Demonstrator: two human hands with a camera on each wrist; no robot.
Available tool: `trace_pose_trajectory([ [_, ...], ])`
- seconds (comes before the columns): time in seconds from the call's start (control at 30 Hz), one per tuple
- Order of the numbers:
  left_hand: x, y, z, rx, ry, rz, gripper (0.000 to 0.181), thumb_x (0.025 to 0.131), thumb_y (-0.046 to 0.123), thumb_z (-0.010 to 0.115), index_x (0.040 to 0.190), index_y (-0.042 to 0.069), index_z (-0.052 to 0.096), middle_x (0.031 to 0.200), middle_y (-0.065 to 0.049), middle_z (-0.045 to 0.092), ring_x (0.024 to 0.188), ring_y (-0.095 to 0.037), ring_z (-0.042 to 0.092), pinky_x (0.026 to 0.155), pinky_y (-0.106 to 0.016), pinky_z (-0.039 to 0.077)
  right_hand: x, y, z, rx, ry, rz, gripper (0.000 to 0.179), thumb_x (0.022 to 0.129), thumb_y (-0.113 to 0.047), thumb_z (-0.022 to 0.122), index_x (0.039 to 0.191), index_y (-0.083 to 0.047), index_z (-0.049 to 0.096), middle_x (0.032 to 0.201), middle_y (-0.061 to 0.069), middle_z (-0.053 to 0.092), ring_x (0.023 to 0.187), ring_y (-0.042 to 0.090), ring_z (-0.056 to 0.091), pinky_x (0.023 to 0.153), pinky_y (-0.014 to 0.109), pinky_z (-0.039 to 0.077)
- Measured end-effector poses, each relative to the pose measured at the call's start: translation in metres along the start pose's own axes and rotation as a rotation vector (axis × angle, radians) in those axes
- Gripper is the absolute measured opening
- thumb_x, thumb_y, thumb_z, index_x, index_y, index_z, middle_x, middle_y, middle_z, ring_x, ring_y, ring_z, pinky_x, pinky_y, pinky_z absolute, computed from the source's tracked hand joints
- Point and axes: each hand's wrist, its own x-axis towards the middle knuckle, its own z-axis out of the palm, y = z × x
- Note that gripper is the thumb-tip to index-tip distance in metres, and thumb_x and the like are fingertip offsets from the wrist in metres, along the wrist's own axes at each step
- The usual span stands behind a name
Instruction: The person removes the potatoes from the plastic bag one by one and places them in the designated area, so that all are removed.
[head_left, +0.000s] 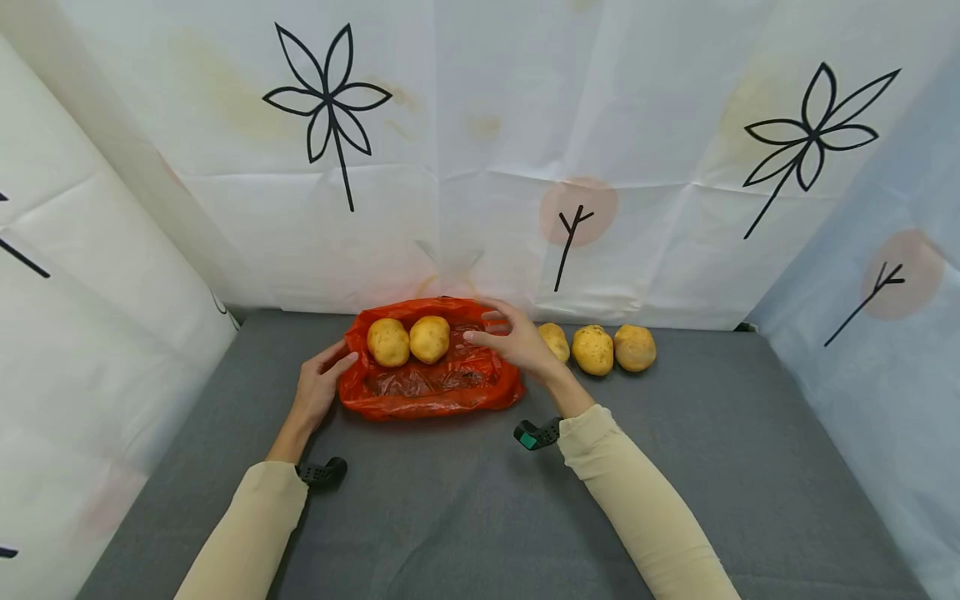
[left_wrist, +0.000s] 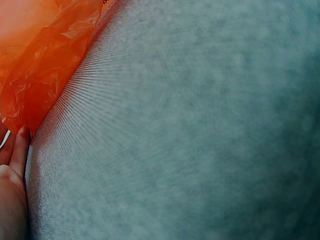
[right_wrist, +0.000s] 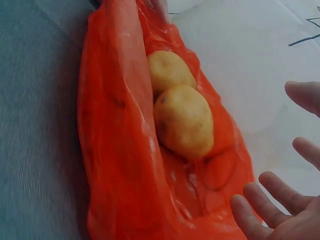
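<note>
1. The red bag [head_left: 435, 406] lies on the table [head_left: 450, 500], left of centre; two potatoes [head_left: 408, 342] sit inside, toward its left end.
2. Left hand [head_left: 317, 387] touches the bag's left end; I cannot tell whether it pinches.
3. Right hand [head_left: 520, 342] holds nothing, fingers spread at the right end.
4. The bag looks light, limp, slippery: pinch its rim. Potatoes look firm, heavier: cup their sides.

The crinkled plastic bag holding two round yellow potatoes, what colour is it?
The bag is orange-red, seen best in the head view.
</note>
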Motion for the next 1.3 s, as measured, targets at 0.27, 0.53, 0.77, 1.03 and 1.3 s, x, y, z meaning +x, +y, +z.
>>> trace_pose_trajectory([
  [0.27, 0.001, 0.001, 0.0, 0.019, 0.013, 0.013, 0.052, 0.103, 0.017, 0.06, 0.149, -0.004, 0.046, 0.151, -0.022, 0.046, 0.14, -0.034, 0.041, 0.097, -0.012, 0.039, 0.019, -0.001, 0.023, 0.069, 0.006, 0.065, 0.067, 0.094, -0.025, 0.075, 0.153, -0.013, 0.046, 0.15, 0.022, 0.041, 0.134, 0.041, 0.044, 0.102, 0.056, 0.045],
  [0.53, 0.002, 0.002, 0.001, 0.027, 0.012, 0.013, 0.053, 0.103, 0.017, 0.06, 0.15, -0.003, 0.045, 0.152, -0.021, 0.046, 0.141, -0.033, 0.041, 0.104, -0.02, 0.039, 0.035, 0.009, 0.042, 0.036, 0.008, 0.115, 0.066, 0.094, -0.027, 0.076, 0.152, -0.014, 0.048, 0.149, 0.018, 0.045, 0.135, 0.037, 0.043, 0.101, 0.049, 0.047],
  [0.77, 0.002, 0.002, 0.001, 0.012, 0.012, 0.002, 0.054, 0.103, 0.018, 0.061, 0.15, -0.003, 0.046, 0.152, -0.021, 0.045, 0.141, -0.033, 0.04, 0.108, -0.023, 0.039, 0.045, 0.024, 0.054, 0.052, 0.034, 0.152, 0.066, 0.092, -0.025, 0.078, 0.15, -0.013, 0.049, 0.141, 0.019, 0.05, 0.131, 0.038, 0.047, 0.098, 0.047, 0.049],
  [1.03, 0.001, 0.003, 0.001, 0.023, 0.019, -0.006, 0.054, 0.103, 0.018, 0.061, 0.15, -0.003, 0.045, 0.153, -0.021, 0.045, 0.142, -0.033, 0.04, 0.114, -0.04, 0.035, 0.052, 0.026, 0.064, -0.018, 0.06, 0.157, 0.068, 0.092, -0.028, 0.077, 0.152, -0.015, 0.048, 0.137, 0.015, 0.053, 0.12, 0.03, 0.051, 0.094, 0.041, 0.05],
  [1.3, 0.001, -0.001, 0.0, 0.013, 0.015, -0.001, 0.054, 0.103, 0.018, 0.061, 0.15, -0.003, 0.045, 0.153, -0.021, 0.045, 0.142, -0.034, 0.039, 0.096, -0.011, 0.038, 0.055, 0.025, 0.074, -0.09, 0.068, 0.18, 0.07, 0.093, -0.037, 0.075, 0.154, -0.02, 0.044, 0.146, 0.011, 0.05, 0.127, 0.028, 0.052, 0.102, 0.044, 0.048],
])
